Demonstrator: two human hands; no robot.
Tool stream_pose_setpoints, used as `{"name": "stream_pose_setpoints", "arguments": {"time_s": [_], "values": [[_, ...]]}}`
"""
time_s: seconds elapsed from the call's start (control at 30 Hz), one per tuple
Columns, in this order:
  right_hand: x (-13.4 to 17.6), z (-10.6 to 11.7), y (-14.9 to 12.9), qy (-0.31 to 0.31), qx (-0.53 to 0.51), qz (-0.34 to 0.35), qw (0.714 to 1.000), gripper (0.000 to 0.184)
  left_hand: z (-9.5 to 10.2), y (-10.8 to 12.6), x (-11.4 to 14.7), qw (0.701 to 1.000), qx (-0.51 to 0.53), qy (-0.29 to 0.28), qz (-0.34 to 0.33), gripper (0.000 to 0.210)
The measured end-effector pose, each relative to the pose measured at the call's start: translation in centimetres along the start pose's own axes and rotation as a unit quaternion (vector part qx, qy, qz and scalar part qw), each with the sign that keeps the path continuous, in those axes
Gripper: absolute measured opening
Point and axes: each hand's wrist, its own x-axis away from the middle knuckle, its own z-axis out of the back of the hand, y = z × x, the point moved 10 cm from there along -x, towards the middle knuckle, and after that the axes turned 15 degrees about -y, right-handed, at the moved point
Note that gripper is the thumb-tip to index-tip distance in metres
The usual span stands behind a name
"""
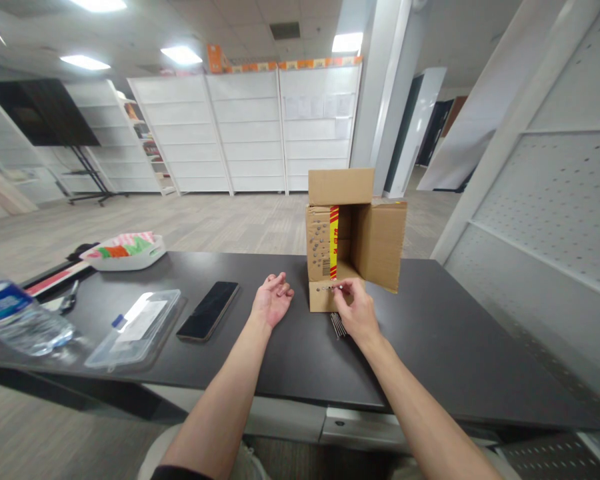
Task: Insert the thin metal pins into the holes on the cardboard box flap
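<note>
My right hand (356,312) is closed in a pinch at the lower flap of a cardboard box (320,240). A tiny shiny tip, nail-like, shows at its fingertips; the rest is hidden by the fingers. Small dark dots form a row along that flap, and many grey round dots cover the box's front panel beside a yellow and red tape strip. Under the right hand, several thin metal nail-like pieces (338,325) lie side by side on the dark table (300,360). Palm up, my left hand (273,300) rests left of the box, loosely curled and holding nothing.
Left of my left hand lies a black phone (209,311), then a clear plastic case (135,328). A water bottle (20,317) and a white tray (127,259) with colourful packets occupy the far left. A perforated panel (555,200) borders the table's right side.
</note>
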Motion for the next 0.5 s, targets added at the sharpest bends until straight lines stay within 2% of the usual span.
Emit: {"name": "stream_pose_setpoints", "arguments": {"time_s": [0.5], "values": [[-0.29,-0.66,0.49,-0.020,-0.001,0.009,1.000,0.011,0.12,-0.15,0.08,1.000,0.013,0.007,0.002,0.025]]}}
